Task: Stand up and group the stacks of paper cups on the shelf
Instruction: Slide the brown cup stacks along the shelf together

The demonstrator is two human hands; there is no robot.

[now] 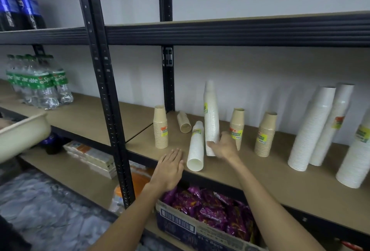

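My right hand (223, 146) grips the base of a tall white cup stack (211, 114), held nearly upright on the shelf board (260, 172). Just left of it a second white stack (196, 146) lies tipped, its open end toward the front edge. My left hand (170, 167) rests flat and open on the board beside that lying stack, not touching it. Three brown cup stacks stand upright: one to the left (160, 127), and two to the right (237, 125) (265, 134). A short brown stack (183, 121) lies on its side behind. Tall white stacks (312, 128) lean at the far right.
A black upright post (109, 98) divides the shelving. Sprite bottles (38, 84) stand on the left bay. A cardboard box of purple snack packets (210, 210) sits on the shelf below. A beige tub (22, 132) juts in at the left edge.
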